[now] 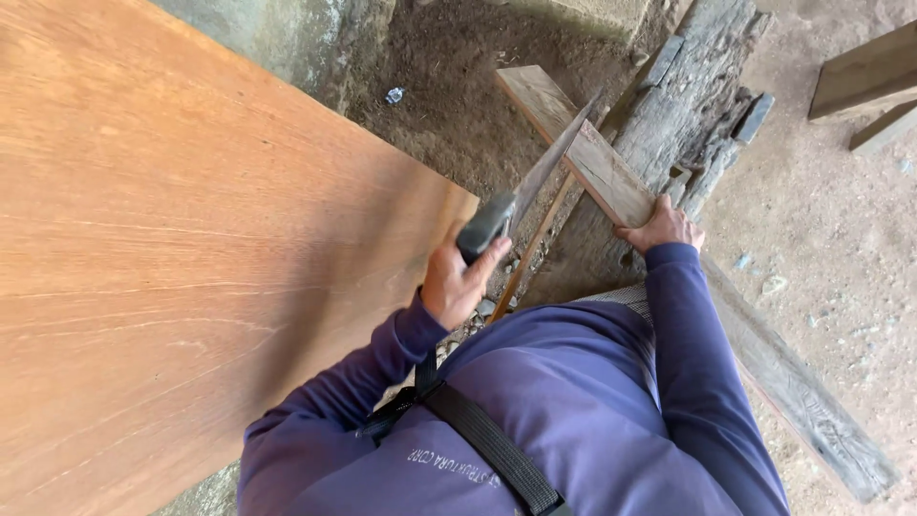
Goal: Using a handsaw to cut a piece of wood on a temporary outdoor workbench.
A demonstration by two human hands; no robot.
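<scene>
The left hand [463, 282] is clenched around the dark handle of a handsaw [535, 182], whose blade crosses a short plank [573, 143]. The right hand [664, 227] presses flat on the plank's near end, which rests across a weathered beam [669, 115] on the dirt ground [821, 220].

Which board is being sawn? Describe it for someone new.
Start at the dark weathered beam running diagonally. Across it lies a short pale plank, pinned by one hand, with the saw crossing it. It's lighter and smoother than the beam.
</scene>
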